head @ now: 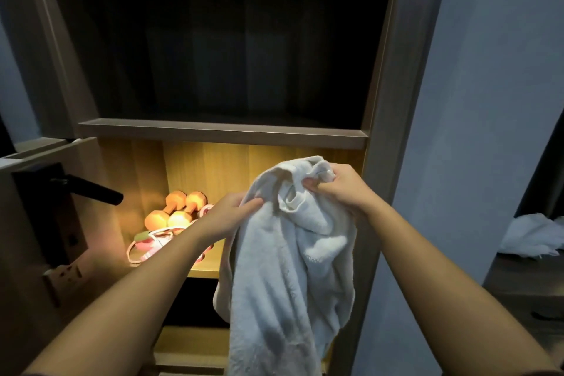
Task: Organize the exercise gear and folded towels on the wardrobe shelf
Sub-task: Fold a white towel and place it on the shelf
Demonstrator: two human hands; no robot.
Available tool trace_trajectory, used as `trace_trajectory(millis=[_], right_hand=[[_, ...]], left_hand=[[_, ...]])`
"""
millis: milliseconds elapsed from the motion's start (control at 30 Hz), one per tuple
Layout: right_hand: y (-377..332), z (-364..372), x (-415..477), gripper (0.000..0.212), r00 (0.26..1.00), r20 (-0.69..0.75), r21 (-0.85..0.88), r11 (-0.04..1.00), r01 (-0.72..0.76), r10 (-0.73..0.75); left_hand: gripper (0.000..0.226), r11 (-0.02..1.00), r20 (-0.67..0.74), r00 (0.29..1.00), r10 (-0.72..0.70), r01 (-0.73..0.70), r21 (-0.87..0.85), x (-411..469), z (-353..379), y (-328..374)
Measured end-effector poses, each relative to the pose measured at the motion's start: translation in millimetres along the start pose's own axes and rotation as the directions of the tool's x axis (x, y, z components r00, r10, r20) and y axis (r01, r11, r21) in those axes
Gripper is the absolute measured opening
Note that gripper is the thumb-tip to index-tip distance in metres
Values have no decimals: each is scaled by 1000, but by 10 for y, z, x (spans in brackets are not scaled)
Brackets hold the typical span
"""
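Your left hand [232, 214] and right hand [338, 189] each grip the white towel [290, 253], which hangs unfolded before the lit wardrobe shelf [212, 267]. Two orange dumbbells [177, 210] lie at the towel's 9 o'clock.

Before you, the towel [290, 253] hangs in front of the shelf's [213, 265] right half. On the shelf's left, the dumbbells [175, 212] lie at the back, the bands [152, 243] just before them. A second towel [531, 238] lies far right.

bare forearms [152, 278], bare left hand [230, 214], bare right hand [338, 189]
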State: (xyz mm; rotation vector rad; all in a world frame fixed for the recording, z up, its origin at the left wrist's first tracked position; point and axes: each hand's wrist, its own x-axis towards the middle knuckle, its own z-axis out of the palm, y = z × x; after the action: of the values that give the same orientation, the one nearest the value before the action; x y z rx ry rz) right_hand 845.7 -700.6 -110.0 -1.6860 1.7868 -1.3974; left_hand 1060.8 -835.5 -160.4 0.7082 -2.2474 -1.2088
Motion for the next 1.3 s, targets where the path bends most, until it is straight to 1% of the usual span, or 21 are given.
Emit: trace_trajectory(millis=[67,133,167,233,300,367,433,500,567,600,633,667,733,767,833,900,933,1000,1133,1233,1300], right_hand=[[52,-60,11,14,999,-13,-101,994,-47,46],[108,-145,-4,20,990,-112,-136,985,-104,89],[134,-192,-16,24,981,-170,-149,981,-122,96],[141,-247,-39,25,970,-224,-227,963,-147,95],[141,-268,-31,25,973,-220,-350,925,-146,70],[105,-302,-43,27,973,-219,-442,882,-162,69],[76,-321,-71,36,982,-178,-498,854,-151,69],[16,-224,-100,59,997,-61,-553,830,-74,48],[-52,-29,-105,86,995,82,-579,816,-5,64],[-83,83,-101,96,987,135,-592,806,10,86],[-88,179,-87,96,980,170,-614,789,24,103],[-76,249,-70,81,978,180,-633,773,35,102],[-23,342,-42,21,991,102,-672,741,6,85],[0,354,-40,12,996,59,-672,740,-7,63],[29,353,-47,23,999,14,-643,765,-17,34],[20,325,-52,27,1000,-9,-585,811,-13,10],[10,310,-52,27,1000,-21,-552,834,-12,0],[-6,280,-40,27,999,-37,-481,877,-27,10],[-28,233,-2,26,998,-47,-479,875,-67,50],[0,177,-24,21,993,-43,-518,847,-117,111],[56,145,-62,16,989,-21,-520,843,-135,146]], left_hand=[[32,996,-109,994,25,-15,93,46,-27,53],[35,966,-123,989,76,-42,256,105,-103,111],[36,935,-105,990,92,-50,350,131,-143,134],[38,858,-81,993,89,-35,512,189,-190,169],[37,755,-81,992,94,-18,656,248,-215,220],[36,668,-98,991,88,14,744,295,-247,270],[34,634,-116,992,48,60,771,316,-275,283],[37,585,-110,992,56,56,809,322,-248,327],[38,555,-51,992,116,-22,831,319,-155,442],[37,553,-6,989,150,-79,829,313,-101,503],[36,558,34,983,179,-130,820,309,-53,554],[34,564,61,978,198,-165,809,298,-18,587],[31,578,91,974,207,-197,792,275,6,604],[30,599,110,973,203,-212,772,254,2,591],[24,688,150,966,208,-254,679,196,-28,540],[16,811,153,965,213,-262,524,116,-57,426],[12,861,142,969,200,-243,447,73,-57,352],[16,932,129,984,124,-160,326,-18,-15,196],[20,954,95,995,-24,-5,299,-85,104,-26],[8,974,39,998,-50,40,222,-78,92,-122],[12,987,17,998,-61,58,147,-76,65,-112]])
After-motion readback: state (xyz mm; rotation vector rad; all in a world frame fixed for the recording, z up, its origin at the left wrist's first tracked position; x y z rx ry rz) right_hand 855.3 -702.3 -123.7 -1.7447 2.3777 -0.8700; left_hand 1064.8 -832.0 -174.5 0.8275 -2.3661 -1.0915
